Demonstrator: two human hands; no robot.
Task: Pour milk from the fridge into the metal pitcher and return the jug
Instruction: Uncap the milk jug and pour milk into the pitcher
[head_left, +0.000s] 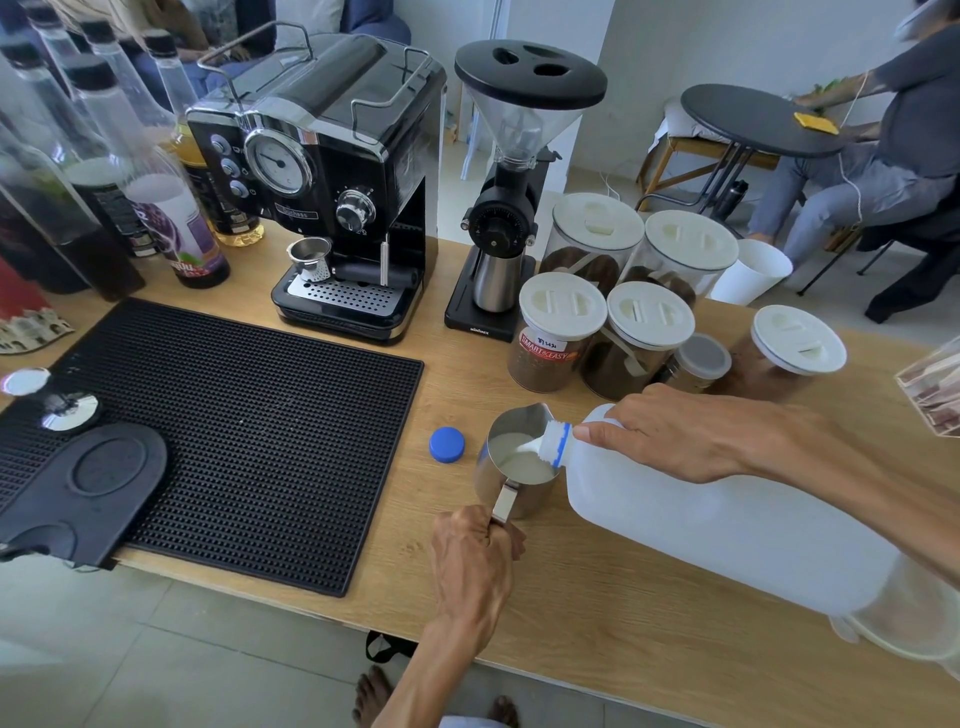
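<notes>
Just right of the mat (249, 436) on the tabletop (597, 597), my left grip (475, 564) pinches the pitcher (511, 462) handle while my right grip (691, 431) wraps the tilted jug (727, 525), milk flowing; tipping further risks overfilling or splashing past the rim.

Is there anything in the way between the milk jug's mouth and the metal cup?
Nothing visible. The jug is tipped by the right hand, its open mouth just over the metal pitcher rim, and milk runs straight in. The blue cap lies off to the side on the counter. The left hand grips the pitcher's handle.
</notes>
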